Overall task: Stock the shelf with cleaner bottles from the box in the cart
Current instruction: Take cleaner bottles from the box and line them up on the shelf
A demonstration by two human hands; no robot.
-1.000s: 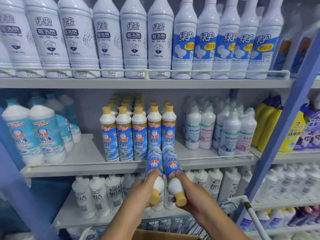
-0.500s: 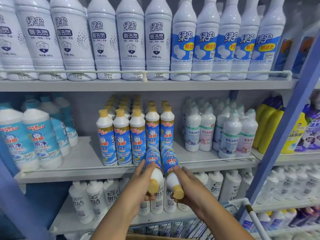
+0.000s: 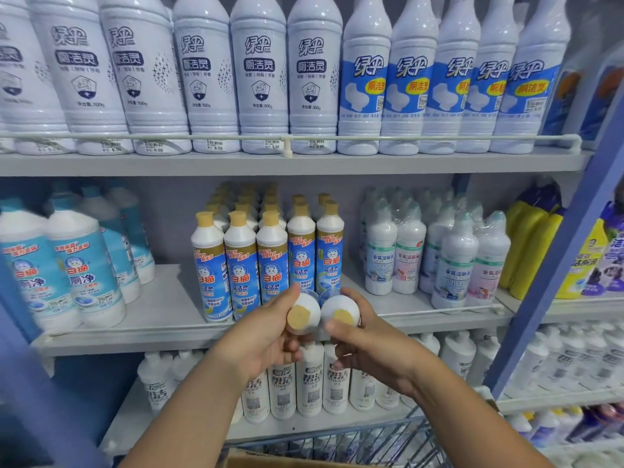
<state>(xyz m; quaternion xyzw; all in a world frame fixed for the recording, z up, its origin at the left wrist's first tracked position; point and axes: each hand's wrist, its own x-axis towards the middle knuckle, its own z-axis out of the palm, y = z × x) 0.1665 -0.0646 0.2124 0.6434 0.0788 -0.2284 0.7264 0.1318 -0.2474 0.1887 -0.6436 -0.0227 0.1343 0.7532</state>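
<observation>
Two bottles going base-first onto the middle shelf.
Left hand (image 3: 266, 336) grips one bottle (image 3: 304, 315), right hand (image 3: 368, 339) the other (image 3: 339, 314), at 6 o'clock of the gold-capped row (image 3: 270, 261); clear the rail (image 3: 422, 312), then stand both upright.

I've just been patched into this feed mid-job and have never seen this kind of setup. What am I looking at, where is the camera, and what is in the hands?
There is no machine here: these are a person's two bare hands, filmed by one wide-angle camera worn on the head, looking forward and down. The left hand grips one cleaner bottle and the right hand grips another. Both bottles point their tan caps toward the camera, bases toward the middle shelf. Right behind them stand matching tan-capped bottles with blue labels in rows, the two right-hand rows set further back. Big white bottles line the top shelf. At the bottom edge you see the wire cart and a cardboard box edge.
</observation>
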